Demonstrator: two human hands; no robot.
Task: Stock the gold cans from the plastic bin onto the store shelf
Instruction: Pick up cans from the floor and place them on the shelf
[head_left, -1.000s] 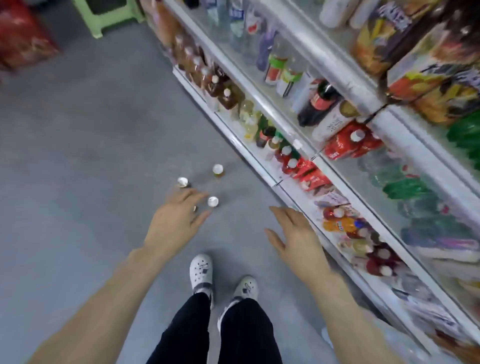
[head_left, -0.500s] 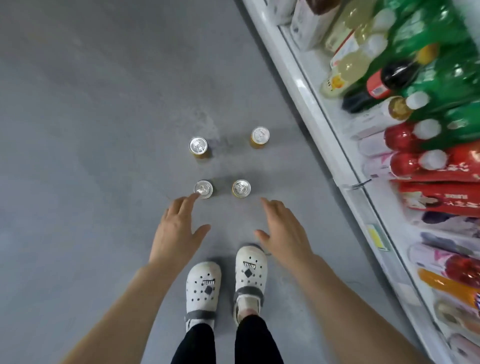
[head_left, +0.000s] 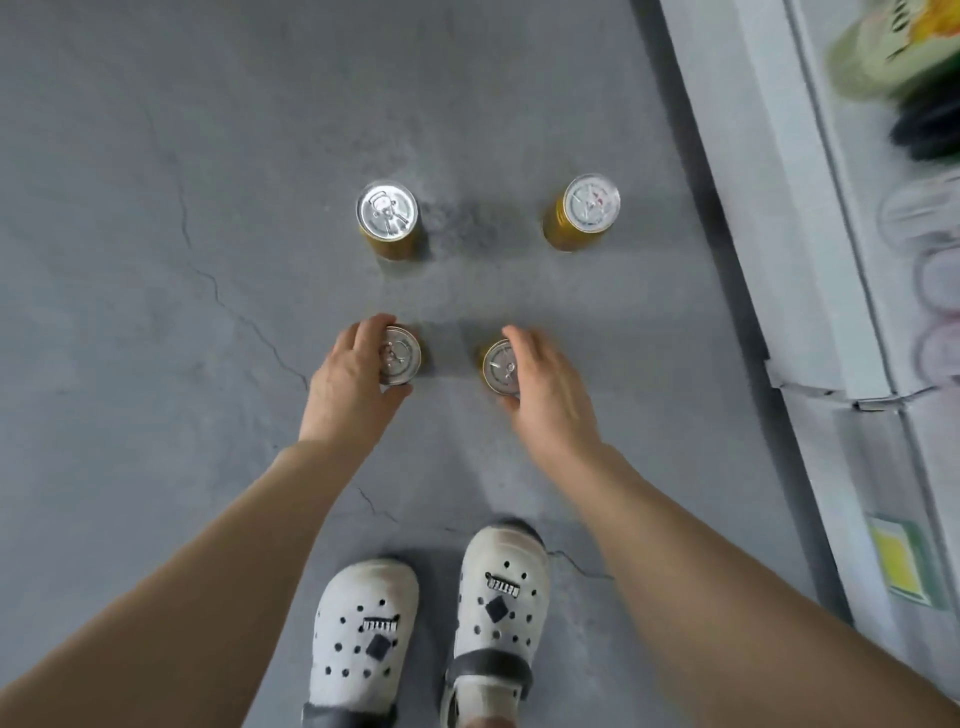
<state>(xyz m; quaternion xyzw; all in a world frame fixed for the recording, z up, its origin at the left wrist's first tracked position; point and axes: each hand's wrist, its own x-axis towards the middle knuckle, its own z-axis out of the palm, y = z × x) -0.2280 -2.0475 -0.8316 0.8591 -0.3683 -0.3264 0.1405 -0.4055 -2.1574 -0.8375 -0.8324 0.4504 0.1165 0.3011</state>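
While left hand curls round the left can and right hand round the right can, far cans sit on the floor; none shelved yet imo.

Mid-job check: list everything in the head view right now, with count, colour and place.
far left can: one, gold, upright on the floor, back row
far right can: one, gold, upright on the floor, back row, nearer the shelf
near left can: one, gold, upright, front row
near right can: one, gold, upright, front row
floor: grey, cracked
shelf: one, white, right edge
bottles: count unclear, blurred, on the shelf
tag: one, yellow, shelf front, lower right
clogs: two, white, bottom centre
left hand: grips the near left can
right hand: grips the near right can
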